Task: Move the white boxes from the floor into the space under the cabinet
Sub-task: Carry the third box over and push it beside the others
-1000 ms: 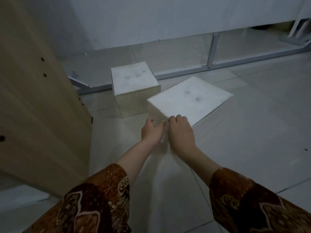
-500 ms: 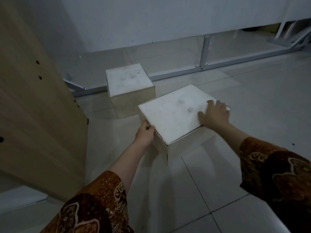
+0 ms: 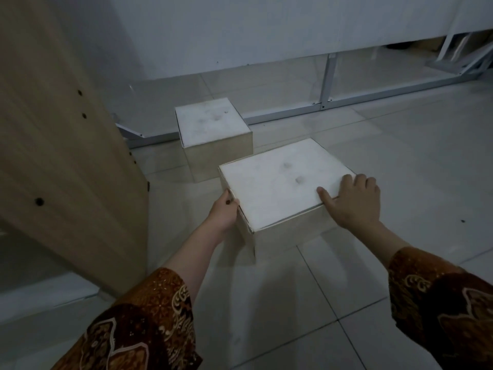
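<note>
The near box (image 3: pixel 282 182) sits on the tiled floor (image 3: pixel 400 161), turned so one corner faces the camera. Its top is flat and white, with two small grey smudges near the middle and a thin dark line along the near edges. The side walls read as pale cream, in shadow. Condition appears sound; no dents visible.

The left hand (image 3: pixel 222 214) presses against the box's left corner, thumb on the top edge and fingers curled round the side wall, grasping it. The right hand (image 3: pixel 352 200) lies over the right corner, thumb flat on the top, fingers wrapped down over the far edge, also gripping the box. Both forearms come out of brown patterned sleeves (image 3: pixel 149 324).

The far box (image 3: pixel 210 126) stands just behind and to the left, close to the near one; whether they touch cannot be told. Its top is white with faint grey marks, its front wall cream.

Behind the far box a white metal frame (image 3: pixel 328 84) runs along the floor below a white panel (image 3: pixel 240 33), with open space under the panel. A tall wooden board (image 3: pixel 61 145) with dark drill holes fills the left side.
</note>
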A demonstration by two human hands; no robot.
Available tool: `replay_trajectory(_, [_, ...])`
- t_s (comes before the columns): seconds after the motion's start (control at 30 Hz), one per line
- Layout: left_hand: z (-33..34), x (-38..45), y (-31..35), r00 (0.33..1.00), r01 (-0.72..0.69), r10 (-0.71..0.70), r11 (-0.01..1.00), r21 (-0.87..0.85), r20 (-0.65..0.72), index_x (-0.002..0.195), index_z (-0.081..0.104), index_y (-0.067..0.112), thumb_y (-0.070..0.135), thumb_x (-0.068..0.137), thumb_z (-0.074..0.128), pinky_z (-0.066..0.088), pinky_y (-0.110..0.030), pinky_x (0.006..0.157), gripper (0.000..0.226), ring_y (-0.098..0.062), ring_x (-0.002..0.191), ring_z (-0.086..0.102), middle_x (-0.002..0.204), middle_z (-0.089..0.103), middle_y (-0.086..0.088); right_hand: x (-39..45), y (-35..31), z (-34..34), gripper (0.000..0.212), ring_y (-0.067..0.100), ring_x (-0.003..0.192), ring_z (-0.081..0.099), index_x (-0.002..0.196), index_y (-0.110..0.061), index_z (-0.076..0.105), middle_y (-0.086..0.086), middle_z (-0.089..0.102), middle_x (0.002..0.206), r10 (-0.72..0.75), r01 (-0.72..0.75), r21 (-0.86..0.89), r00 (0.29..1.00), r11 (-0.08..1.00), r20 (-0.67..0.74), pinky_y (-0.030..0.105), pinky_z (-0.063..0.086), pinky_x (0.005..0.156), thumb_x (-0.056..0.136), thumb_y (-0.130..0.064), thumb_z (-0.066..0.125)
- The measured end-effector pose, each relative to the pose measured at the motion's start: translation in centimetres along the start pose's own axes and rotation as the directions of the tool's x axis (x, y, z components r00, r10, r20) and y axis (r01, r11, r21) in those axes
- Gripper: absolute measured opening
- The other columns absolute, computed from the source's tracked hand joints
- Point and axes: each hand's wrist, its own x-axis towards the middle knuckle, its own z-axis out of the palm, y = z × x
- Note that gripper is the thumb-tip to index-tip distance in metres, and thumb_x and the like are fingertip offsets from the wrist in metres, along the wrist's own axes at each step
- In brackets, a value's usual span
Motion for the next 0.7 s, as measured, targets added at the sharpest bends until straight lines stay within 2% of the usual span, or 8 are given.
replay_trajectory(0.07, [-1.1, -1.1, -0.6, 1.000, 0.007, -0.007, 0.999, -0.047, 0.003, 0.147, 0.031, 0.019, 0.010, 0.101, 0.033, 0.034, -0.031, 0.104, 0.047, -0.025, 0.127, 0.049, 0.143, 0.049, -0.005, -2.1, -0.6, -0.2, 0.065, 0.040, 0.097, 0.047, 0.103, 0.004, 0.054, 0.028, 0.054, 0.104, -0.027, 0.027, -0.018, 0.999, 0.999, -0.031, 0.048, 0.037, 0.092, 0.088, -0.057, 0.039])
replay_trajectory(0.17, [-2.8, -2.7, -1.8, 1.000, 0.002, -0.004, 0.997, -0.074, -0.018, 0.147, 0.032, 0.022, 0.009, 0.101, 0.033, 0.036, -0.024, 0.085, 0.048, -0.016, 0.099, 0.054, 0.135, 0.053, -0.002, -4.9, -1.8, -1.2, 0.052, 0.040, 0.096, 0.047, 0.099, 0.005, 0.054, 0.027, 0.054, 0.103, -0.036, 0.038, 0.040, 0.998, 0.998, -0.046, 0.049, 0.046, 0.080, 0.089, -0.046, 0.047])
replay_trajectory(0.27, [-4.7, -4.3, -3.1, 0.999, 0.023, -0.026, 0.995, -0.095, -0.029, 0.147, 0.031, 0.021, 0.009, 0.101, 0.034, 0.033, -0.023, 0.090, 0.048, -0.020, 0.113, 0.050, 0.145, 0.047, -0.004, -6.7, -2.7, -2.3, 0.045, 0.040, 0.100, 0.047, 0.105, 0.004, 0.054, 0.026, 0.054, 0.106, -0.038, 0.038, 0.032, 0.999, 0.999, -0.009, 0.045, 0.047, 0.073, 0.089, -0.039, 0.051])
replay_trajectory(0.37, [-6.4, -6.4, -4.0, 0.998, 0.043, -0.048, 0.992, -0.115, -0.036, 0.147, 0.032, 0.019, 0.010, 0.102, 0.034, 0.034, -0.026, 0.096, 0.046, -0.024, 0.130, 0.045, 0.147, 0.045, -0.005, -8.1, -3.3, -3.4, 0.043, 0.039, 0.098, 0.048, 0.105, 0.005, 0.053, 0.024, 0.055, 0.103, -0.058, 0.058, 0.032, 0.998, 0.998, 0.015, 0.043, 0.044, 0.074, 0.090, -0.036, 0.050])
replay_trajectory(0.47, [-7.7, -8.1, -4.8, 0.998, 0.048, -0.053, 0.991, -0.125, -0.040, 0.147, 0.032, 0.016, 0.009, 0.102, 0.033, 0.038, -0.023, 0.082, 0.046, -0.020, 0.114, 0.049, 0.137, 0.049, -0.004, -8.8, -3.6, -3.8, 0.037, 0.037, 0.098, 0.048, 0.099, 0.007, 0.056, 0.024, 0.055, 0.102, -0.057, 0.054, 0.076, 0.998, 0.996, 0.040, 0.041, 0.041, 0.075, 0.092, -0.028, 0.047])
replay_trajectory(0.57, [-8.6, -8.3, -5.7, 0.991, 0.044, -0.053, 0.996, -0.074, -0.121, 0.145, 0.035, 0.014, 0.011, 0.101, 0.036, 0.036, -0.026, 0.087, 0.044, -0.023, 0.114, 0.052, 0.137, 0.051, -0.008, -9.4, -4.2, -3.8, 0.030, 0.037, 0.085, 0.050, 0.084, 0.006, 0.056, 0.025, 0.056, 0.089, -0.115, 0.118, 0.197, 0.993, 0.973, -0.028, 0.038, 0.033, 0.066, 0.088, -0.020, 0.041])
replay_trajectory(0.63, [-8.3, -7.9, -6.3, 0.980, 0.038, -0.042, 0.999, -0.022, -0.195, 0.140, 0.040, 0.012, 0.011, 0.100, 0.036, 0.039, -0.030, 0.087, 0.041, -0.028, 0.106, 0.055, 0.134, 0.053, -0.014, -9.3, -4.5, -3.4, 0.029, 0.036, 0.088, 0.049, 0.091, 0.005, 0.054, 0.023, 0.057, 0.092, -0.159, 0.156, 0.182, 0.987, 0.971, 0.003, 0.039, 0.035, 0.071, 0.088, -0.018, 0.037])
replay_trajectory(0.7, [-7.2, -7.6, -6.8, 0.956, 0.017, 0.011, 0.995, 0.094, -0.292, 0.133, 0.043, 0.009, 0.009, 0.097, 0.033, 0.042, -0.034, 0.086, 0.037, -0.032, 0.104, 0.056, 0.130, 0.055, -0.018, -8.1, -4.7, -3.5, 0.032, 0.036, 0.102, 0.047, 0.111, 0.001, 0.051, 0.022, 0.059, 0.106, -0.054, 0.029, 0.265, 0.995, 0.964, 0.088, 0.039, 0.039, 0.075, 0.090, -0.019, 0.041])
